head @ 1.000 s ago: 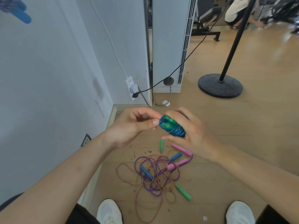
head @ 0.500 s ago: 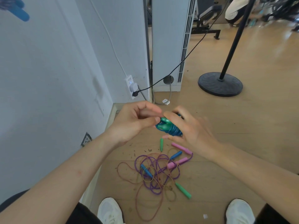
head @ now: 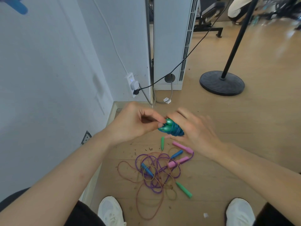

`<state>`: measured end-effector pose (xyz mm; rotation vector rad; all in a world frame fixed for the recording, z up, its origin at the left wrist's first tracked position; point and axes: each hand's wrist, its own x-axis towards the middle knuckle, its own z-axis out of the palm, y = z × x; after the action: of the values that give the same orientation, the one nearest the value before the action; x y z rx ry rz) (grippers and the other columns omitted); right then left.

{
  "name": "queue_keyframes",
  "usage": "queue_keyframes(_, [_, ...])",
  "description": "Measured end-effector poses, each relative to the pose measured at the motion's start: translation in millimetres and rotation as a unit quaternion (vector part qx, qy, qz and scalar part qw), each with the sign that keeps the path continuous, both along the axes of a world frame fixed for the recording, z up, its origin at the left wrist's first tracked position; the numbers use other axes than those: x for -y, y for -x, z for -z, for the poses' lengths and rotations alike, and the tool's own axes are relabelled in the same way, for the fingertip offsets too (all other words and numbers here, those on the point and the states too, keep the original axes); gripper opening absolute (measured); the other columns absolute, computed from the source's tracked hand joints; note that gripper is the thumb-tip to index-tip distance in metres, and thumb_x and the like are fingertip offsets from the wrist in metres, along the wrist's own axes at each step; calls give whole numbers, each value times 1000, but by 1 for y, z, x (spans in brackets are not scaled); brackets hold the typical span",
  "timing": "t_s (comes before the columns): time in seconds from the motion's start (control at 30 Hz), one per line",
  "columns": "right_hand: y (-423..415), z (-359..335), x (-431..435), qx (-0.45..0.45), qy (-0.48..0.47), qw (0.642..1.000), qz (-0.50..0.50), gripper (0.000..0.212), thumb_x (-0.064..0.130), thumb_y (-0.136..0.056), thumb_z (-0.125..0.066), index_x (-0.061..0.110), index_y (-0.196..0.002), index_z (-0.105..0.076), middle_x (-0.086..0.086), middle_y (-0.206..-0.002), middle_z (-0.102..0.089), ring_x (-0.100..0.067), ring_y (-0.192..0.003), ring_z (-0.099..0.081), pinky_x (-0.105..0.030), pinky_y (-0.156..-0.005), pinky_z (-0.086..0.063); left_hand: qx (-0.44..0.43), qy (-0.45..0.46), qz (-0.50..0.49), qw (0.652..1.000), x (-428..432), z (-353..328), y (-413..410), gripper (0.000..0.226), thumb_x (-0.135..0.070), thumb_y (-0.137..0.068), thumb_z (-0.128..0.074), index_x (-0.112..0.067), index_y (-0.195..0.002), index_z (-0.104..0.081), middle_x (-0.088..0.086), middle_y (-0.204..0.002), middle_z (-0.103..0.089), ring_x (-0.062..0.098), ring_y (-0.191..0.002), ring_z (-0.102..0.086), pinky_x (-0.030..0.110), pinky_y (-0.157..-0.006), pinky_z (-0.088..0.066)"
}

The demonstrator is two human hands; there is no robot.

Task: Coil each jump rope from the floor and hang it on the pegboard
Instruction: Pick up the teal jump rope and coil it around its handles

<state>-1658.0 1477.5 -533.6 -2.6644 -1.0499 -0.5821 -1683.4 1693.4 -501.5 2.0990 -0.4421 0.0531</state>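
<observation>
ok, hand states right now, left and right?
Left hand: pinching the green handle end of the coiled jump rope.
Right hand: curled round the same rope, holding it; fingers blurred.

A wound jump rope, blue cord wrapped tightly round its two glossy green handles, is up off the floor, and nearer lies a loose tangle of ropes, purple and brown, with blue, pink and green handles.
</observation>
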Motion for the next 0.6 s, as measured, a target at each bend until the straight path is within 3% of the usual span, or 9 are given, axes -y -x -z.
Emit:
queue_keyframes(0.07, [0,0,0,6,-1,1000,2,56,58,-70,-77,22,-110,-62,6,-93,-57,-18,-56,-57,-21,-43,-25,24,-19,2,1000,-1,0,0,12,-5,-85,-76,-15,-92,-80,-2,-94,-79,9,-91,-74,31,-86,-60])
queue_keyframes(0.2, [0,0,0,17,2,1000,13,58,57,-68,-80,22,-110,-62,4,-91,-59,-21,-55,-58,-21,-45,-23,60,-46,27,997,0,0,-1,14,2,-85,-72,-8,-93,-79,1,-100,-76,12,-90,-73,30,-83,-60])
queue_keyframes(0.33, [-1,-1,0,22,1,1000,17,58,54,-67,-82,21,-111,-63,3,-91,-60,-22,-56,-59,-18,-44,-14,38,-31,21,999,-1,4,-1,19,5,-77,-78,-7,-92,-78,2,-97,-74,16,-82,-72,33,-80,-61])
queue_keyframes(0.47, [-2,-1,-1,22,-9,1000,16,58,52,-67,-83,22,-112,-62,3,-94,-60,-22,-61,-62,-22,-46,-26,29,-16,-11,999,0,8,-2,18,-2,-75,-83,-14,-87,-78,2,-88,-73,16,-77,-70,40,-76,-59])
queue_keyframes(0.6, [-3,0,-1,16,-13,1000,12,56,51,-70,-82,22,-114,-62,3,-95,-59,-23,-62,-62,-23,-45,-29,-3,-11,-11,1000,-2,8,-4,14,-11,-80,-82,-22,-85,-75,-1,-92,-71,14,-87,-66,41,-78,-56])
